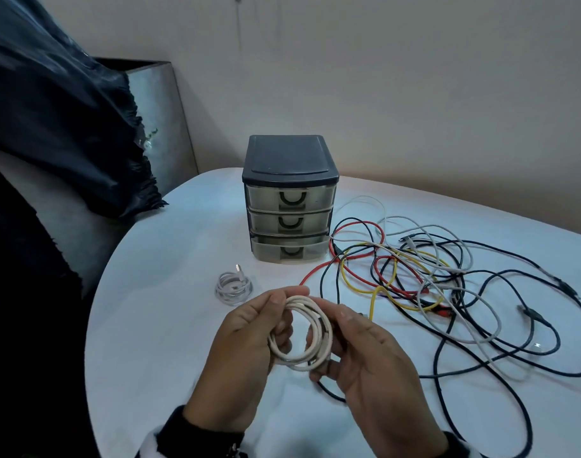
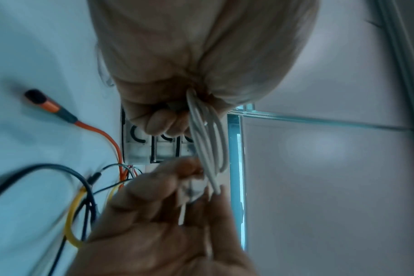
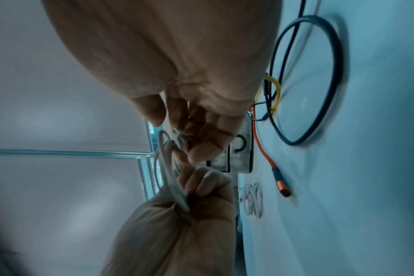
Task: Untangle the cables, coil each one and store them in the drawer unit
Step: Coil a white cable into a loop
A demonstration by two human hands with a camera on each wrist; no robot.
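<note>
Grip: left hand and right hand both pinch the cream cable coil, held above the table's near edge.
Store: drawer unit, far edge, drawers closed.
Risk: loosening either pinch would probably let the loops spring open, or snag the tangled cables.

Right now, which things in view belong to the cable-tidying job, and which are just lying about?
Job:
- cream cable coil, held by left hand and right hand
- coiled white cable on the table
- tangled coloured cables
- three-drawer plastic unit

Lying about:
- dark cloth
- grey board
</note>
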